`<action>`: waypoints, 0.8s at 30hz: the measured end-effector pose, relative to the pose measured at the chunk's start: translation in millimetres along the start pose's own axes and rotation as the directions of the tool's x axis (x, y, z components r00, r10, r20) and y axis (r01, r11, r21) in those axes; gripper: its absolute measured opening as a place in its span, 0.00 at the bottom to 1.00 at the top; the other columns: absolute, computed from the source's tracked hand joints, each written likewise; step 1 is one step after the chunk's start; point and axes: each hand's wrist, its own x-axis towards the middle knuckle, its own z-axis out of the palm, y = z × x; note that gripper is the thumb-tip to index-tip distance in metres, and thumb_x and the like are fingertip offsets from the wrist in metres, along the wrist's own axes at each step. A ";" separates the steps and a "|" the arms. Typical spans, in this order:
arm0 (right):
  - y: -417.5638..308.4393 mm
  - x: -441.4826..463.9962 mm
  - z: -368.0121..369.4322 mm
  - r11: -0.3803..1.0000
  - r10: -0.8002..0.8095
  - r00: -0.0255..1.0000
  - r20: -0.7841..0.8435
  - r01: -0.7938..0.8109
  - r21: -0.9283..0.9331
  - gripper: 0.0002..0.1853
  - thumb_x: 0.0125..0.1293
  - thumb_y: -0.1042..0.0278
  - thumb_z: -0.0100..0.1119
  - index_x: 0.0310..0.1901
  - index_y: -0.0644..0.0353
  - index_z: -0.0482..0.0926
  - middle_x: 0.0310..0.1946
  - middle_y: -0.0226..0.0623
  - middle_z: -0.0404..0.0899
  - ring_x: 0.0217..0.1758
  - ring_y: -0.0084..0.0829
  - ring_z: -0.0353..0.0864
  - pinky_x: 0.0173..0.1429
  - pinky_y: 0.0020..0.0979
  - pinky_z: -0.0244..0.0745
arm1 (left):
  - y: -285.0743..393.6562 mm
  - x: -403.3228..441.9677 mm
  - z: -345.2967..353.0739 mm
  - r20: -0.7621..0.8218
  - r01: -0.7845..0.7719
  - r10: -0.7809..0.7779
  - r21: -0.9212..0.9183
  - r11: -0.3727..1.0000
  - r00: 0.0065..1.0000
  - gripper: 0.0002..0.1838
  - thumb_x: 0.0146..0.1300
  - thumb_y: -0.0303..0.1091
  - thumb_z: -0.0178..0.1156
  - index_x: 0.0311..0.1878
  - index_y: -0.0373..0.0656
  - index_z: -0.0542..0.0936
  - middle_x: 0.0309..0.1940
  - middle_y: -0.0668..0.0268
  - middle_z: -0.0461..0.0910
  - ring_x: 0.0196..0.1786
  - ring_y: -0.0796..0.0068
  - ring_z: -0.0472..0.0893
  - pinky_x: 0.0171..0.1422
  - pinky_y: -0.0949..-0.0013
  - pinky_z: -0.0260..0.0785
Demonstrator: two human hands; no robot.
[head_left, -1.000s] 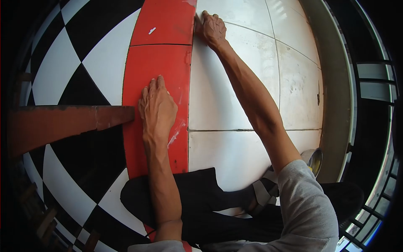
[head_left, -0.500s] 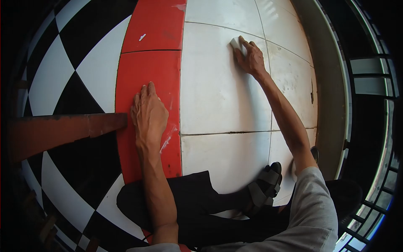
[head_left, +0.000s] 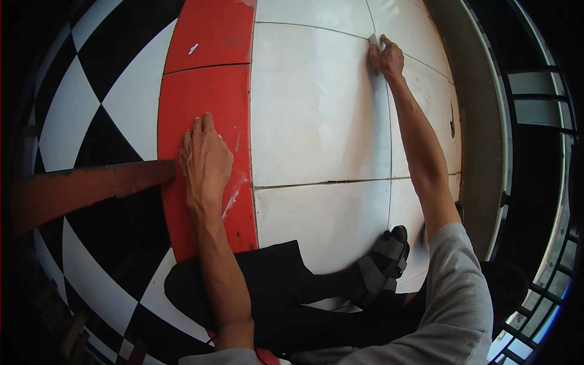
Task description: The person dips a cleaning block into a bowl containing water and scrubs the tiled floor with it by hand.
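My right hand [head_left: 388, 58] is closed on a small pale block [head_left: 375, 40], pressed to the white tiles [head_left: 310, 109] near a joint between them, at the upper right of the middle. The fingers cover part of the block. My left hand [head_left: 205, 158] lies on the red tile strip [head_left: 204, 91], its fingers stretched forward and nothing in it. Beside its wrist, whitish smears mark the red surface. A small white scrap [head_left: 193, 48] lies farther up the strip.
A reddish-brown beam [head_left: 91, 185] reaches in from the left towards my left hand. Black and white tiles [head_left: 131, 97] lie beyond the red strip. My sandalled foot [head_left: 383, 261] rests below on the white tiles. A ledge [head_left: 480, 121] and dark metal bars [head_left: 547, 292] run along the right.
My right hand has moved from beside the red strip rightwards across the white tiles, with the block now visible in it. My left hand stays on the red strip as the view shifts.
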 end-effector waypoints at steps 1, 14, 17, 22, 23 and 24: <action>2.2 5.1 4.6 0.999 0.047 0.999 -0.009 -0.047 -0.017 0.32 0.63 0.52 0.61 0.66 0.60 0.76 0.56 0.51 0.81 0.63 0.48 0.78 0.68 0.43 0.71 | -2.0 1.0 -2.1 -0.003 0.007 -0.007 0.007 1.000 1.000 0.26 0.72 0.30 0.52 0.72 0.34 0.66 0.70 0.51 0.70 0.71 0.49 0.71 0.73 0.45 0.65; -9.2 -64.1 -18.2 1.000 -0.005 1.000 -0.017 0.005 0.025 0.30 0.63 0.58 0.62 0.66 0.62 0.76 0.47 0.53 0.82 0.52 0.50 0.82 0.58 0.44 0.75 | 5.7 2.0 -1.8 -0.038 0.001 0.000 0.034 0.999 0.999 0.27 0.71 0.29 0.53 0.71 0.34 0.67 0.66 0.50 0.74 0.66 0.49 0.75 0.71 0.48 0.68; -36.3 -86.3 -22.0 0.999 0.024 0.999 -0.030 -0.023 0.043 0.30 0.63 0.59 0.61 0.65 0.64 0.76 0.45 0.52 0.82 0.51 0.50 0.81 0.57 0.44 0.75 | 1.4 3.3 3.4 -0.038 -0.001 0.002 0.047 0.999 0.999 0.26 0.71 0.30 0.53 0.71 0.34 0.68 0.64 0.50 0.75 0.65 0.49 0.76 0.70 0.49 0.69; -134.3 -245.8 -68.3 0.848 -0.494 0.846 0.201 0.417 0.328 0.32 0.61 0.65 0.69 0.69 0.54 0.73 0.36 0.41 0.73 0.42 0.40 0.76 0.45 0.39 0.79 | 2.0 0.1 5.0 -0.056 -0.012 0.015 0.046 0.999 0.998 0.25 0.70 0.30 0.54 0.69 0.34 0.69 0.62 0.49 0.76 0.64 0.48 0.76 0.68 0.49 0.70; -134.0 -246.7 -70.2 0.830 -0.523 0.819 0.234 0.429 0.356 0.32 0.61 0.65 0.69 0.68 0.54 0.73 0.36 0.41 0.73 0.43 0.40 0.76 0.46 0.39 0.80 | 1.5 -0.5 6.2 -0.064 -0.015 0.019 0.053 0.998 0.998 0.25 0.69 0.30 0.54 0.69 0.34 0.69 0.62 0.49 0.76 0.64 0.47 0.76 0.68 0.48 0.70; -132.7 -240.7 -72.5 0.812 -0.553 0.791 0.262 0.440 0.383 0.32 0.61 0.65 0.68 0.68 0.54 0.73 0.36 0.41 0.73 0.44 0.40 0.77 0.46 0.38 0.80 | 1.2 0.0 6.3 -0.075 -0.021 0.025 0.060 0.998 0.997 0.25 0.69 0.30 0.54 0.68 0.34 0.69 0.61 0.49 0.77 0.64 0.47 0.76 0.68 0.48 0.70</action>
